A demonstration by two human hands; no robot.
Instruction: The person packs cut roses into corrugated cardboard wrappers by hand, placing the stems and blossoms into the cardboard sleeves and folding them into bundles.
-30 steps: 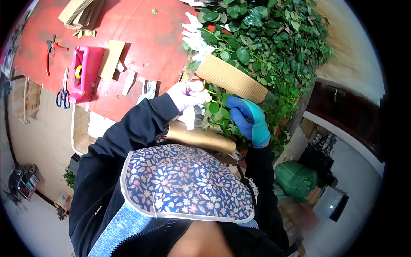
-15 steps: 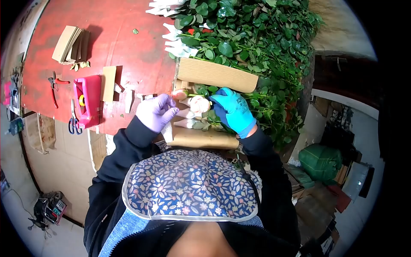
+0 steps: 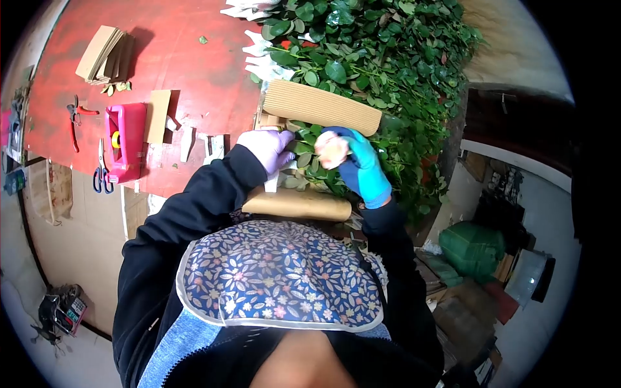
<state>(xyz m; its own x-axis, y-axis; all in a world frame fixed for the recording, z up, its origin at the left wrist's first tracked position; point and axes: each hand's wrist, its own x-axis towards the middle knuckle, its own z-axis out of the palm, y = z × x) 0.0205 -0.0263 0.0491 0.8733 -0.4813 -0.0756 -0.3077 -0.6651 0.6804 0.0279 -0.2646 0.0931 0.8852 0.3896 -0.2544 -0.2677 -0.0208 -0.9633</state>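
My right hand [image 3: 365, 169], in a blue glove, is closed around the stem just below a pale pink rose [image 3: 331, 150]. The bloom faces left and is slightly blurred. My left hand [image 3: 266, 150], in a thin purple glove, is to the left of the rose with its fingers curled. Whatever lies between those fingertips is hidden. Both hands are over an opened corrugated cardboard wrap, with its far flap [image 3: 323, 107] raised and its near edge [image 3: 297, 205] curled up by the apron. Green leaves and stems lie inside it, and white sleeve netting shows under my left hand.
A heap of leafy stems [image 3: 388, 58] covers the right of the red table [image 3: 187, 58], with white-netted blooms [image 3: 262, 61] along its left side. Farther left are a pink tape dispenser [image 3: 126, 142], scissors [image 3: 101, 171], red-handled pliers [image 3: 76, 119] and stacked cardboard pieces [image 3: 103, 55].
My right hand has lifted the rose and drawn it to the right, with the bloom now against the blue glove. My left hand has moved right, over the netted blooms.
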